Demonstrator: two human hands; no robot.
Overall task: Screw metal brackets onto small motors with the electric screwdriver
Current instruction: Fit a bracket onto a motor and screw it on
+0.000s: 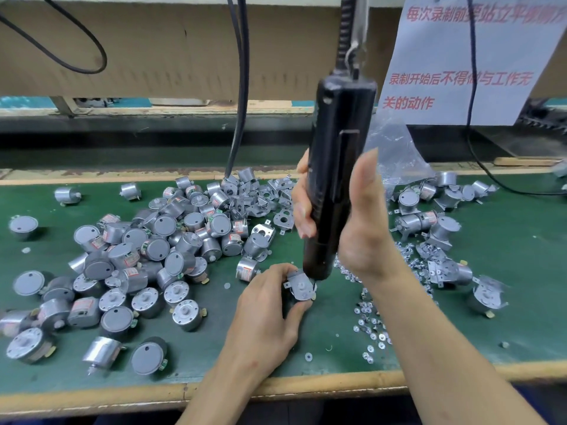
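My left hand grips a small silver motor with a metal bracket on top, held on the green mat. My right hand is wrapped around the black electric screwdriver, which hangs upright from a coiled cord. Its tip touches the bracket's right corner. A big heap of loose motors lies to the left. Loose brackets are piled behind my hands. Small screws are scattered to the right of the held motor.
Motors with brackets fitted lie at the right. A clear plastic bag sits behind the screwdriver. Black cables hang from above. A paper notice hangs at the upper right. The wooden bench edge runs along the front.
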